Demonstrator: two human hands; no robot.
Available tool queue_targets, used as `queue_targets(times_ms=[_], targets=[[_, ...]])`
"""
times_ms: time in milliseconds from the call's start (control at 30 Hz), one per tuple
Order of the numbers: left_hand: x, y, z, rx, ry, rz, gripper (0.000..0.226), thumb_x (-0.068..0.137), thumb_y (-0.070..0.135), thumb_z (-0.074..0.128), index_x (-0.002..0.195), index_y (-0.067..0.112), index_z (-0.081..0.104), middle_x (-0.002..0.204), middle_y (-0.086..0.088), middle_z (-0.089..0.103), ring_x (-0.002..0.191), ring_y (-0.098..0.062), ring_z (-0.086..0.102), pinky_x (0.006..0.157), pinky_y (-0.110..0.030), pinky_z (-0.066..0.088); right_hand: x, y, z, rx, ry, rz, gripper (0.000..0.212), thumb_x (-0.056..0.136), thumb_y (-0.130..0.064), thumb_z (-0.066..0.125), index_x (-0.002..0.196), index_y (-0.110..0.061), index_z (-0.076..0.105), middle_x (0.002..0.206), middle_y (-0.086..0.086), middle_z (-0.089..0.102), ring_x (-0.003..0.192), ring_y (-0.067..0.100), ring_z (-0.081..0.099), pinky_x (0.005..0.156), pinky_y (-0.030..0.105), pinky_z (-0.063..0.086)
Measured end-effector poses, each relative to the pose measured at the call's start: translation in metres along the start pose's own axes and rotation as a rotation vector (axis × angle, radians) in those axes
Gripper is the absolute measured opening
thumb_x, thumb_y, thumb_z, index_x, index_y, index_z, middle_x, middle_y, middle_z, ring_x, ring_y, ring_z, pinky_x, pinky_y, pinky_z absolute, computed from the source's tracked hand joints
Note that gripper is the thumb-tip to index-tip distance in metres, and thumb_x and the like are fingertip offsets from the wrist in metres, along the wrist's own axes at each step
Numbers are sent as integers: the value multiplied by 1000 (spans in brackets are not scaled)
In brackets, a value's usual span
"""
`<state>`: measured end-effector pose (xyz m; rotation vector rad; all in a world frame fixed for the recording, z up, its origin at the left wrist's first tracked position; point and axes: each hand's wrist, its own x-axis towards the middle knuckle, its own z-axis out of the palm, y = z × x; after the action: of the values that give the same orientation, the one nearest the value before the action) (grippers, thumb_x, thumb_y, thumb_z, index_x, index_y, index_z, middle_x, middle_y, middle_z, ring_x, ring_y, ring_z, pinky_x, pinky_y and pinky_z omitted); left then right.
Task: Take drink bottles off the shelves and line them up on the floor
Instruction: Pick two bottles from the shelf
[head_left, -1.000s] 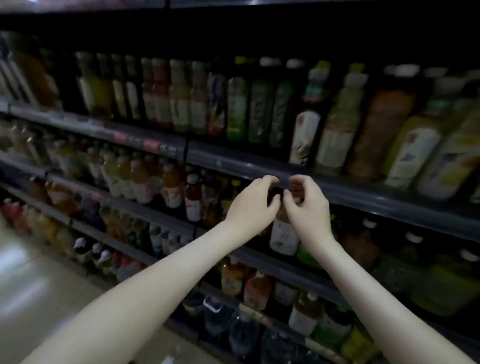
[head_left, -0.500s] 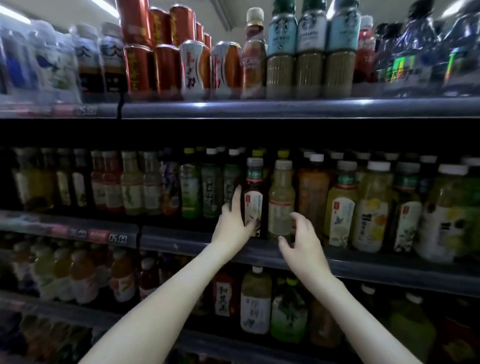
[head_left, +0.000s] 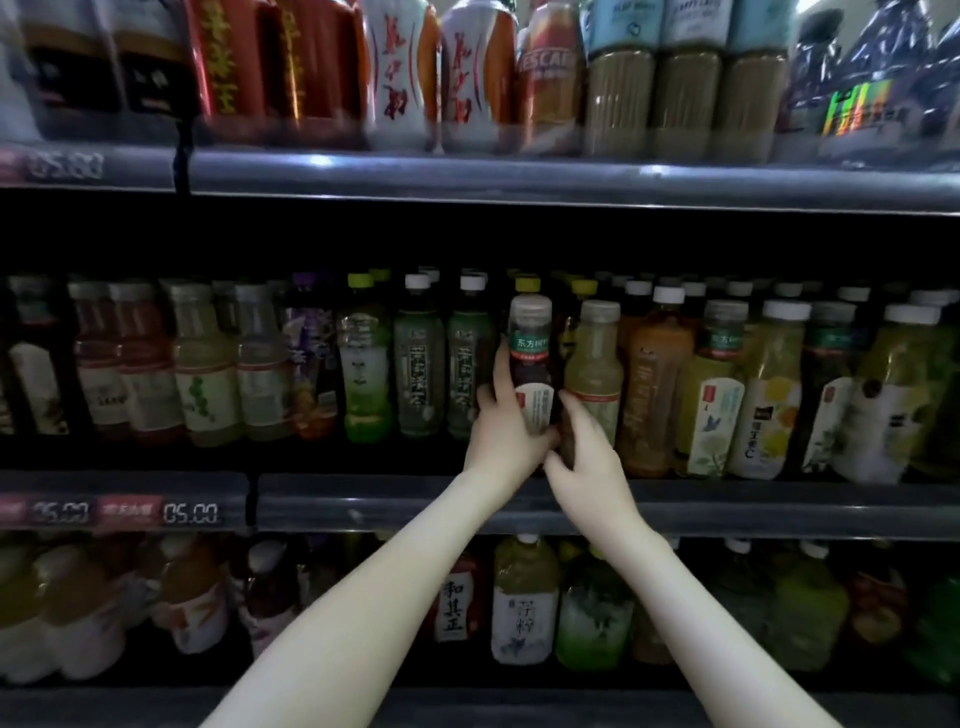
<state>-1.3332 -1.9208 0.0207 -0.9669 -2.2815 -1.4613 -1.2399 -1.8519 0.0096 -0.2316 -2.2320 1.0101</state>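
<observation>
A dark tea bottle (head_left: 530, 358) with a grey cap, green neck band and white label stands at the front of the middle shelf (head_left: 727, 506). My left hand (head_left: 501, 431) wraps its lower left side, fingers curled round the label. My right hand (head_left: 587, 457) presses against the bottle's lower right, its fingers touching the base between it and a pale yellow bottle (head_left: 595, 374). The bottle's bottom is hidden by both hands.
Rows of tea and juice bottles fill the middle shelf on both sides. Red and white cans (head_left: 405, 67) and coffee bottles (head_left: 685, 78) stand on the top shelf. More bottles (head_left: 524, 603) sit on the shelf below. Price tags (head_left: 189, 513) line the rail.
The view rose from the lower shelves to the middle shelf. Both hands moved up and closed in around the dark tea bottle, the left hand gripping it.
</observation>
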Motion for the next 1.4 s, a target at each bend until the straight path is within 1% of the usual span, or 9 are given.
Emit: queue_targets(times_ms=[133, 267, 400, 500, 667, 767, 967, 1133, 1400], targets=[[-25, 8, -28, -69, 125, 269, 104, 83, 20, 71, 139, 52, -10, 142, -12, 26, 115, -28, 53, 90, -45, 52, -6, -22, -3, 147, -21, -102, 80, 86, -4, 57, 150, -32, 19, 151, -10, 33, 139, 4, 30, 114, 37, 33], [-54, 24, -75, 32, 210, 466, 103, 82, 19, 72, 139, 48, -8, 135, -15, 35, 104, -31, 59, 75, -45, 56, -33, -60, -13, 350, -106, -237, 69, 89, 1, 57, 142, -35, 30, 134, -22, 47, 124, -7, 45, 94, 12, 43], [-103, 22, -120, 224, 180, 494, 107, 78, 28, 76, 142, 46, -8, 128, -13, 43, 89, -31, 63, 63, -46, 57, -67, -95, -9, 315, -172, -201, 52, 86, -33, 64, 134, -31, 44, 115, -22, 60, 103, -11, 56, 78, 10, 48], [-152, 14, -149, 322, 147, 454, 107, 76, 27, 77, 144, 47, -3, 131, -10, 44, 91, -32, 63, 61, -47, 56, -100, -111, 12, 294, -189, -162, 51, 81, -28, 74, 125, -26, 47, 103, -22, 61, 90, -11, 58, 67, 4, 46], [-226, -5, -199, 378, 161, 391, 104, 70, 20, 81, 143, 31, 9, 136, -11, 45, 111, -22, 52, 77, -26, 49, -155, -130, 62, 389, -280, -168, 60, 66, -21, 86, 118, -17, 54, 98, -14, 67, 90, -6, 63, 75, 13, 51], [-254, -13, -235, 420, 150, 343, 90, 71, 18, 81, 138, 23, 20, 134, -17, 50, 111, -21, 52, 78, -16, 41, -180, -150, 89, 451, -254, -195, 57, 65, -19, 87, 114, -15, 57, 94, -13, 67, 87, -7, 63, 69, 7, 47], [-266, -41, -309, 493, 110, 414, 73, 85, 19, 67, 142, 21, 22, 144, -12, 42, 130, -19, 41, 99, -12, 35, -191, -188, 140, 515, -220, -213, 44, 68, -22, 86, 106, -14, 66, 91, -6, 72, 86, 2, 68, 74, 19, 54], [-257, -108, -386, 606, 200, 164, 70, 91, 37, 60, 146, 33, 16, 150, 3, 32, 135, -11, 35, 97, -24, 45, -167, -215, 207, 577, -115, -139, 37, 66, -24, 86, 98, -15, 71, 90, -4, 74, 87, 7, 70, 81, 30, 56], [-161, -261, -534, 504, 335, -260, 53, 96, 31, 52, 143, 18, 34, 143, -3, 38, 128, -21, 42, 98, -30, 42, -70, -264, 355, 557, 69, -128, 45, 65, -15, 87, 105, -16, 66, 98, -9, 70, 92, -3, 65, 77, 5, 46]])
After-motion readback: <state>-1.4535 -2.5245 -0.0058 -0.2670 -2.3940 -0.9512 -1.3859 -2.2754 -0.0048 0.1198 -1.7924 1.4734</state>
